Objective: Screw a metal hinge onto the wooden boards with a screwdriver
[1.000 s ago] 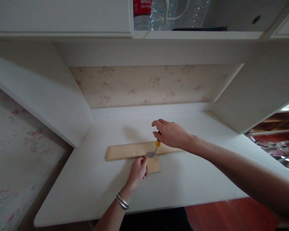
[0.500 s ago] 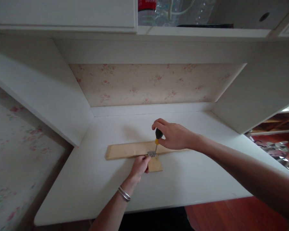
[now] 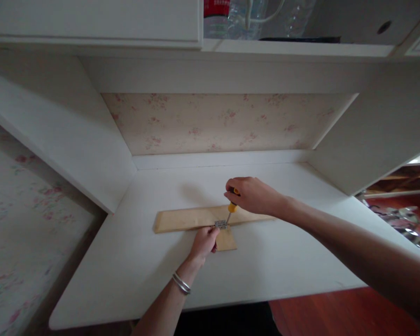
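My right hand (image 3: 255,195) is wrapped round the black and yellow handle of a screwdriver (image 3: 233,206). The shaft slants down to a metal hinge (image 3: 220,224), its tip at the hinge's right end. That hinge lies across the joint between a long wooden board (image 3: 182,219) and a small wooden board (image 3: 227,239) on the near side. My left hand (image 3: 203,241) pinches the small board at its left edge, thumb beside the hinge. The left fingertips are partly hidden.
Both boards rest on a white desk (image 3: 126,275) with side panels and a floral back wall (image 3: 210,123). Overhead, an open shelf (image 3: 301,46) holds plastic bottles (image 3: 216,21). Red flooring (image 3: 318,310) shows below the near edge.
My right hand has turned and shifted its grip on the screwdriver, showing more of the yellow handle, which now leans further right. My left hand and the boards stay put.
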Tool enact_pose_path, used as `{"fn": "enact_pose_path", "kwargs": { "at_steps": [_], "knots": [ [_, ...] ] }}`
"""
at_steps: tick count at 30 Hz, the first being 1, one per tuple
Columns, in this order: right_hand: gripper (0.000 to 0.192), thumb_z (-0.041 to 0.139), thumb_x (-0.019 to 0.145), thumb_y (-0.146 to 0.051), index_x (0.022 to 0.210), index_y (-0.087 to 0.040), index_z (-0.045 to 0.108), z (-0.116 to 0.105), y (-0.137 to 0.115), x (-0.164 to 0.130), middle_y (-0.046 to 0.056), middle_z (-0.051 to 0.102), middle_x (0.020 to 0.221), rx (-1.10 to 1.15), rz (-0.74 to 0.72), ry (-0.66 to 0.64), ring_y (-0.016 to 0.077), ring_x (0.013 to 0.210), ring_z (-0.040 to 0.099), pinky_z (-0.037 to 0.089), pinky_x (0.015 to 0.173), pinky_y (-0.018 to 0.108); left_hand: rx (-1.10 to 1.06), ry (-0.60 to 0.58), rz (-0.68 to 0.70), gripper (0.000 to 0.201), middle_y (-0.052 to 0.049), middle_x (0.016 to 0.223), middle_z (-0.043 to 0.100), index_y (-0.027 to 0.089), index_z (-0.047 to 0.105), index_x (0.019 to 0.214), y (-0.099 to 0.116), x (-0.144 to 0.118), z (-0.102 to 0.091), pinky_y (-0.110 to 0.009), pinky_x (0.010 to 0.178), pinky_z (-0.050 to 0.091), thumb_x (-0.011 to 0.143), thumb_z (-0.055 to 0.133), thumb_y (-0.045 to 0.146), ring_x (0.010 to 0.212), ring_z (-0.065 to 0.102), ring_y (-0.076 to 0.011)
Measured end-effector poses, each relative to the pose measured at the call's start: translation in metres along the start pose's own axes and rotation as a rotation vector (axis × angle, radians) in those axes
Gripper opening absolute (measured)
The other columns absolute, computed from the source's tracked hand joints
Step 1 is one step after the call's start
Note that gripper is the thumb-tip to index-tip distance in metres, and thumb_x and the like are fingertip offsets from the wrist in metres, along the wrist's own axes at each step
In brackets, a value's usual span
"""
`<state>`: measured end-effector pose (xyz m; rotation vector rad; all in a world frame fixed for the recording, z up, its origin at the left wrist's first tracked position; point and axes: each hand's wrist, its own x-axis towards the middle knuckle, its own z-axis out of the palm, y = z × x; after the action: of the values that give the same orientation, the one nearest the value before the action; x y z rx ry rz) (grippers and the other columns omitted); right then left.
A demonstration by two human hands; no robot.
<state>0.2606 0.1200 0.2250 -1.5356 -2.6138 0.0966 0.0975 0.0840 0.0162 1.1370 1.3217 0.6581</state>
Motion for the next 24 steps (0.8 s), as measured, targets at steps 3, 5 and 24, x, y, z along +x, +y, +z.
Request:
{"fn": "enact_pose_path", "kwargs": {
  "at_steps": [3,5,24],
  "knots": [
    [0.033,0.053,0.079,-0.017,0.112,-0.021,0.054,-0.0003,0.0007,-0.0018,0.005,0.057,0.114,0.068,-0.094,0.001,0.0155,0.076,0.059,0.039,0.067,0.026,0.024,0.0,0.011,0.03,0.0,0.053,0.052,0.015,0.055,0.066,0.0,-0.0006,-0.0002,-0.02,0.037,0.034,0.078,0.049,0.041,0.043,0.048,-0.0114],
    [0.032,0.055,0.081,-0.025,0.112,-0.022,0.053,-0.0005,0.0003,-0.0022,0.005,0.058,0.114,0.059,-0.05,-0.008,0.0171,0.076,0.059,0.039,0.066,0.027,0.021,-0.005,0.028,0.029,0.0,0.055,0.052,0.015,0.056,0.067,-0.0005,-0.0008,-0.0003,-0.019,0.036,0.033,0.079,0.048,0.04,0.043,0.047,-0.011],
    [0.034,0.053,0.08,-0.023,0.113,-0.023,0.052,0.0028,0.003,-0.0005,0.004,0.051,0.122,0.05,-0.002,0.024,0.015,0.07,0.059,0.04,0.065,0.027,0.034,-0.019,0.054,0.031,0.001,0.052,0.051,0.015,0.055,0.068,-0.0055,0.0009,-0.0007,-0.019,0.036,0.033,0.08,0.048,0.043,0.04,0.046,-0.0098]
  ]
}}
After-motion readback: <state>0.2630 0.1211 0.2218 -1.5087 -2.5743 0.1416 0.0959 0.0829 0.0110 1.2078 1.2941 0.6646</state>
